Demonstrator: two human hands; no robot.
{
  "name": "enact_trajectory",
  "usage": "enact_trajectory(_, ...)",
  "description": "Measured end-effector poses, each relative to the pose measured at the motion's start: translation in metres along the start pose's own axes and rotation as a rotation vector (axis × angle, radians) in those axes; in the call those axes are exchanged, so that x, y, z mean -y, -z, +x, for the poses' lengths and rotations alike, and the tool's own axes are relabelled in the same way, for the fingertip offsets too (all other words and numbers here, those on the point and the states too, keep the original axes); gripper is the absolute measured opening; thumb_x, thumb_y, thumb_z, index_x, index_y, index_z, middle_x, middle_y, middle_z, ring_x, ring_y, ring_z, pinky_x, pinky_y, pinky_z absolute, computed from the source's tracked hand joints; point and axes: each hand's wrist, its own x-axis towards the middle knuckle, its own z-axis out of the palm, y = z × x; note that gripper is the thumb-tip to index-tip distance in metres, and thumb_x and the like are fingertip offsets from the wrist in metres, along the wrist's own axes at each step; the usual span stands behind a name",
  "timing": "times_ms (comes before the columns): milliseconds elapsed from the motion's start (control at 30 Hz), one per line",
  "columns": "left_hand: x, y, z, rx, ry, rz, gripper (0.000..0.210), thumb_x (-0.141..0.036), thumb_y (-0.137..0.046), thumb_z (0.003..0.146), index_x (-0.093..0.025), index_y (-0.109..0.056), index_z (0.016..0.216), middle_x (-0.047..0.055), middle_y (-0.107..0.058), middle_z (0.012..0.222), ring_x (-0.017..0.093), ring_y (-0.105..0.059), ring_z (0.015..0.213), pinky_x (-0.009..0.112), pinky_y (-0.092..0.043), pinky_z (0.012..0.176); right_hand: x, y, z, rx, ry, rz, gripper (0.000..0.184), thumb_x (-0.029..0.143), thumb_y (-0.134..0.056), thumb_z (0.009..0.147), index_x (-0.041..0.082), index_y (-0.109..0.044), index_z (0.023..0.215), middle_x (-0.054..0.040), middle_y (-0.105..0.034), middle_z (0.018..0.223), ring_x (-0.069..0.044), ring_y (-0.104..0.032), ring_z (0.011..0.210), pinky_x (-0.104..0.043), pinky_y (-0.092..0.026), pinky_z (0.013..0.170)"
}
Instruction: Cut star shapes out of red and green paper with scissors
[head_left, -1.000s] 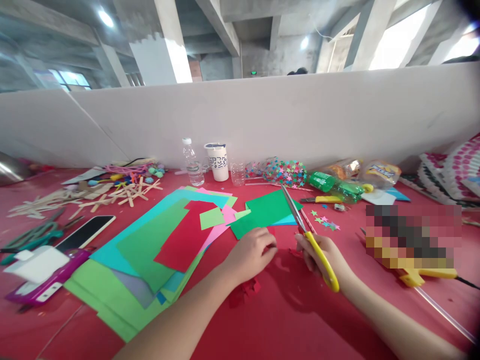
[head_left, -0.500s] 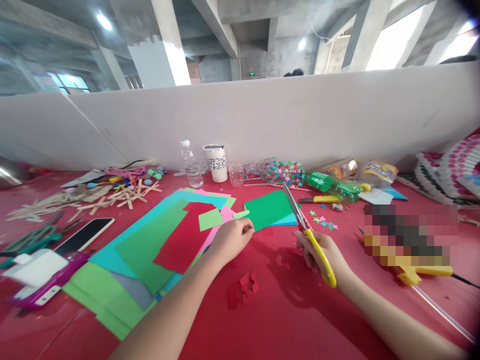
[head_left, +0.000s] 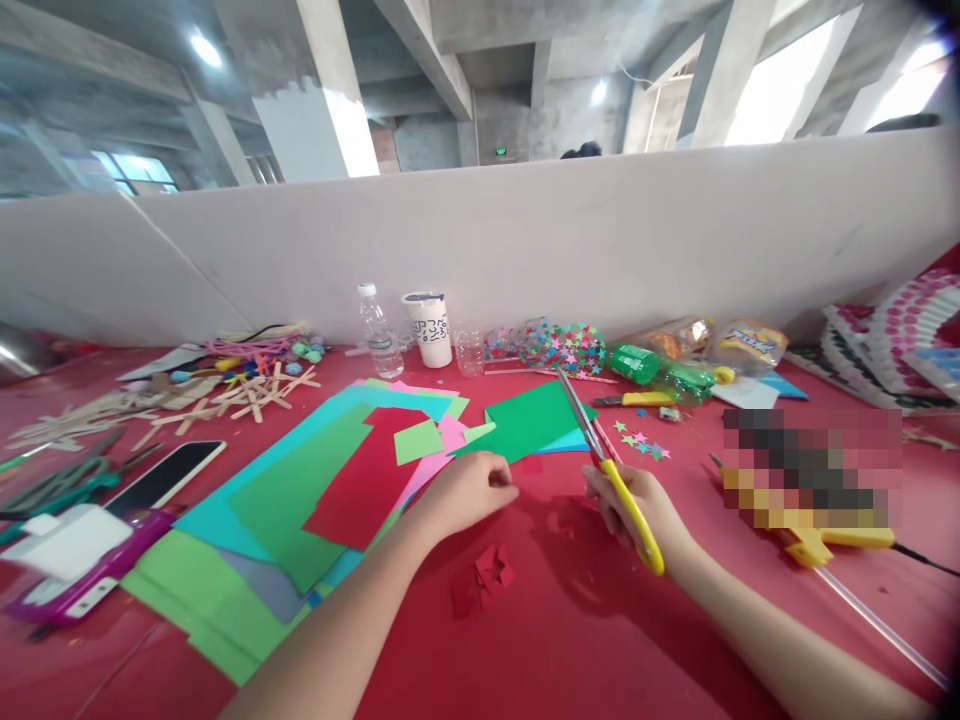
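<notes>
Yellow-handled steel scissors (head_left: 612, 478) up in the right hand (head_left: 663, 510), fingers wrapped round them | left hand (head_left: 471, 492) curls narrow, can't tell if anything's inside | small red paper scraps (head_left: 491, 588) look cut on the red desk (head_left: 592, 645); large red paper sheet (head_left: 361, 482) lies mostly whole

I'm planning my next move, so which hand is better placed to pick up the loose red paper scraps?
Probably your left hand: nothing shows in it, and it is nearer the red paper scraps, while your right hand holds the yellow-handled scissors.
</notes>
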Motion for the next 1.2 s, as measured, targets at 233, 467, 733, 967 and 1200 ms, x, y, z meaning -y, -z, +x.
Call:
enact_trajectory(233, -0.004, -0.027, 0.006, -0.198, -0.206, 0.229, 0.031, -0.029, -0.05, 0.088, -0.022, -0.063, 0.115, 0.01, -0.054, 0.108, 0.025, -0.049, 0.104, 0.04, -0.04, 0.093, 0.004, -0.002, -0.002, 0.002, 0.002, -0.011, 0.041, 0.054, -0.055, 0.077, 0.023, -0.04, 0.055, 0.0081, -0.043, 0.031, -0.008, -0.039, 0.027, -0.019, -0.029, 0.032)
enact_trajectory(467, -0.001, -0.03, 0.006, -0.185, -0.185, 0.169, 0.019, -0.03, -0.059, 0.084, -0.02, -0.067, 0.097, 0.007, -0.054, 0.101, 0.022, -0.049, 0.1, 0.035, -0.042, 0.09, 0.006, -0.003, -0.004, -0.004, 0.023, -0.02, 0.041, 0.053, -0.057, 0.076, 0.023, -0.04, 0.054, 0.0084, -0.042, 0.031, -0.008, -0.038, 0.029, -0.02, -0.029, 0.034)
enact_trajectory(733, 0.0, -0.032, 0.008, -0.089, -0.256, 0.235, 0.017, -0.022, -0.053, 0.086, -0.018, -0.064, 0.099, 0.007, -0.055, 0.099, 0.022, -0.047, 0.099, 0.037, -0.04, 0.092, 0.006, -0.002, -0.005, -0.007, 0.025, -0.027, 0.041, 0.049, -0.059, 0.074, 0.023, -0.039, 0.05, 0.0075, -0.042, 0.031, -0.009, -0.039, 0.029, -0.021, -0.029, 0.034)
enact_trajectory(967, 0.002, -0.035, 0.009, -0.094, -0.165, 0.021, 0.008, -0.019, -0.057, 0.082, -0.019, -0.06, 0.089, 0.005, -0.054, 0.098, 0.022, -0.048, 0.1, 0.036, -0.04, 0.092, 0.008, -0.003, -0.006, -0.005, 0.032, -0.012, 0.04, 0.05, -0.058, 0.074, 0.024, -0.038, 0.051, 0.0077, -0.041, 0.031, -0.01, -0.039, 0.029, -0.022, -0.029, 0.035)
enact_trajectory(1200, -0.001, -0.036, 0.006, -0.119, -0.156, -0.024, 0.013, -0.017, -0.056, 0.08, -0.02, -0.058, 0.093, 0.006, -0.054, 0.103, 0.022, -0.047, 0.105, 0.037, -0.038, 0.096, 0.005, -0.002, -0.005, -0.008, 0.035, -0.016, 0.038, 0.049, -0.056, 0.077, 0.023, -0.041, 0.054, 0.0075, -0.043, 0.032, -0.009, -0.039, 0.029, -0.021, -0.029, 0.036)
